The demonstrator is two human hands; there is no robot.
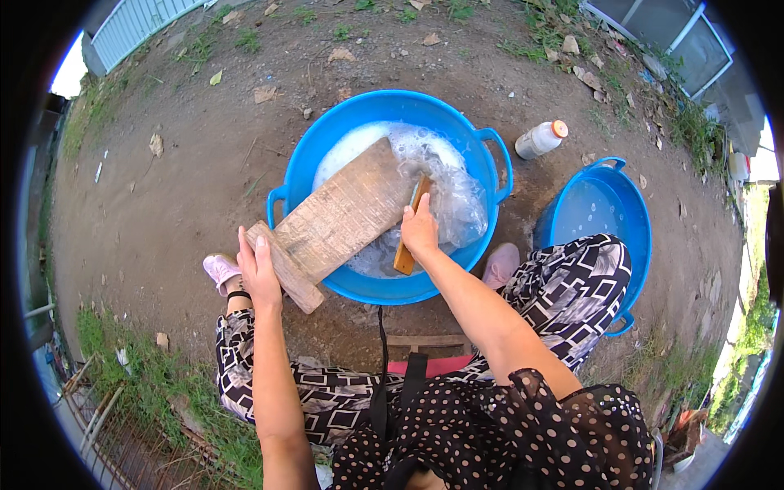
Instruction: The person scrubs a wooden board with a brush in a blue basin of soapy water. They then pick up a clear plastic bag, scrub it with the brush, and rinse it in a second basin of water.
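Note:
My left hand (262,278) grips the end crosspiece of a worn wooden washboard (343,211), thumb on top. The washboard slants across a large blue plastic basin (380,291), its far end over the foamy water (358,144). My right hand (420,229) is closed around a wooden-backed scrubbing brush (404,260), held along the right side of the washboard. Clear, crumpled plastic sheeting (462,208) lies wet in the basin beside the brush, partly under water. The brush's bristles are mostly hidden, and I cannot tell whether they touch the plastic.
A second blue tub (588,205) with cloudy water stands right, by my knee. Between the two tubs, farther back, is a whitish bottle (541,139) with an orange cap. Bare dirt (184,202) with dry leaves surrounds the basin; metal rods (135,435) lie lower left.

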